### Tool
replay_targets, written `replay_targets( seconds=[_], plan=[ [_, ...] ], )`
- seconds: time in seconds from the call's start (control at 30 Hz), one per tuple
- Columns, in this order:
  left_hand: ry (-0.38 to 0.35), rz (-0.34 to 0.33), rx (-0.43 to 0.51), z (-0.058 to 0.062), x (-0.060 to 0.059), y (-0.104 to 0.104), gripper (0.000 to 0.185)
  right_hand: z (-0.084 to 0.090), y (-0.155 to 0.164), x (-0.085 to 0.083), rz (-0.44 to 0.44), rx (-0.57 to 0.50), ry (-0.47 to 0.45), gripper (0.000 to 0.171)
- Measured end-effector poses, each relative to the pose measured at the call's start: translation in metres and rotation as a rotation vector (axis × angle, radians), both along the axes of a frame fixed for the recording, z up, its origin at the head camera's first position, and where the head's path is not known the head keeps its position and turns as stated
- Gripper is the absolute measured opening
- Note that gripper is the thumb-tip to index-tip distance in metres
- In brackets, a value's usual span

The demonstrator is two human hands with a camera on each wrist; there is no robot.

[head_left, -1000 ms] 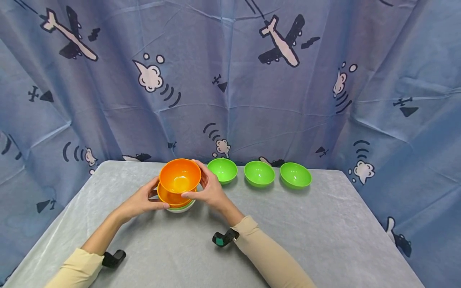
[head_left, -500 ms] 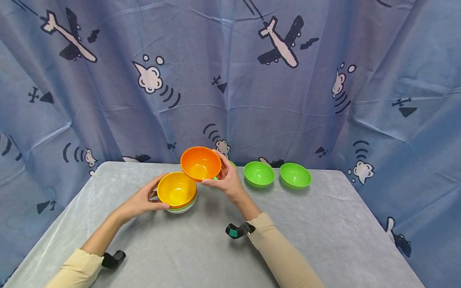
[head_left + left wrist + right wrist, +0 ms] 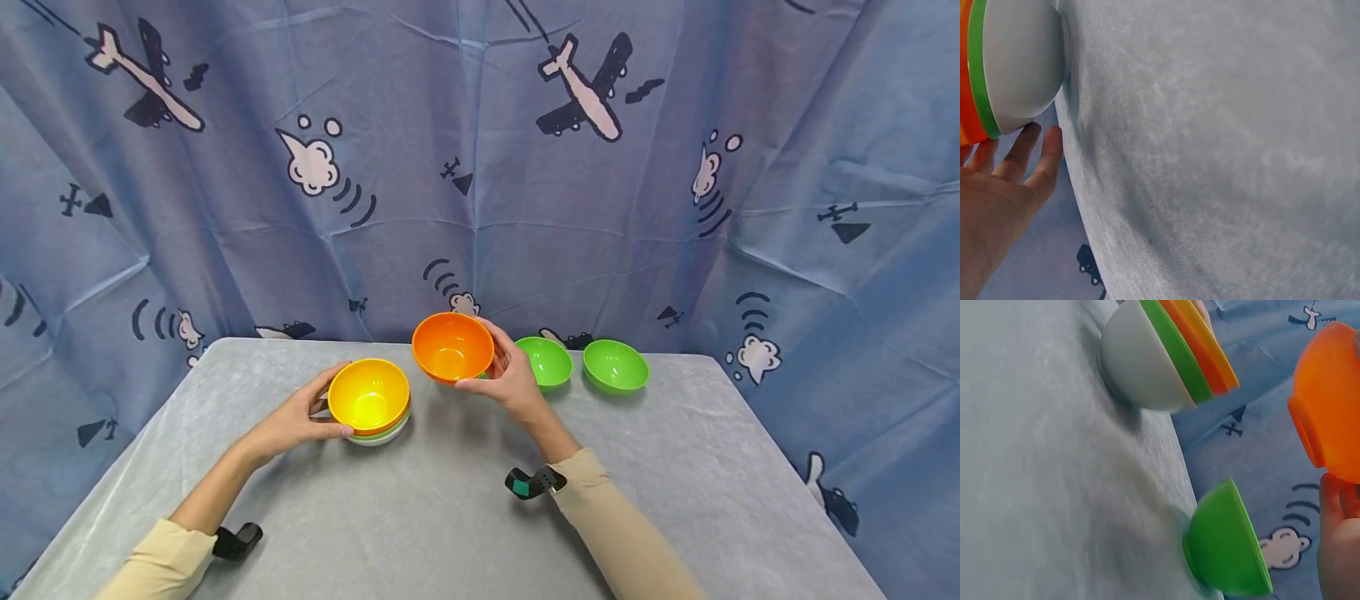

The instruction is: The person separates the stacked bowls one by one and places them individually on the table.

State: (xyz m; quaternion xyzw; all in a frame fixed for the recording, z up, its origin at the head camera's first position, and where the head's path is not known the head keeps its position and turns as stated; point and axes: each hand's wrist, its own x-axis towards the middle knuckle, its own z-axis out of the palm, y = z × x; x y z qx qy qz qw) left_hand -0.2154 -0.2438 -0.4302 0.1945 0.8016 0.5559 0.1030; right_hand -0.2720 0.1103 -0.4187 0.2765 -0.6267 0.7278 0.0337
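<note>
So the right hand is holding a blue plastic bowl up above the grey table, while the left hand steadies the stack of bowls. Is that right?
Not quite: the round plastic bowl in the right hand is orange, not blue, as the head view shows. The rest holds: it is held up above the grey table, while the left hand steadies the stack of bowls.

An orange bowl (image 3: pixel 452 347) is held in the right hand (image 3: pixel 516 382). Yellow, orange, green and white bowls are stacked (image 3: pixel 370 402) against the left hand (image 3: pixel 294 419). Green bowls (image 3: pixel 615 365) are seen beyond the right hand, on grey cloth (image 3: pixel 675 467).
</note>
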Motion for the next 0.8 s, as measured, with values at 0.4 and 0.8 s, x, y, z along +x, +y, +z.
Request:
replay_targets(
  seconds=[0.4, 0.8],
  plan=[
    [-0.006, 0.008, -0.007, -0.001, 0.0, 0.0, 0.099, -0.001, 0.055, 0.002, -0.08, 0.06, -0.037, 0.09],
    [0.002, -0.003, 0.001, -0.001, 0.0, 0.0, 0.096, -0.003, 0.122, 0.006, -0.209, 0.128, -0.044, 0.087]
  ],
)
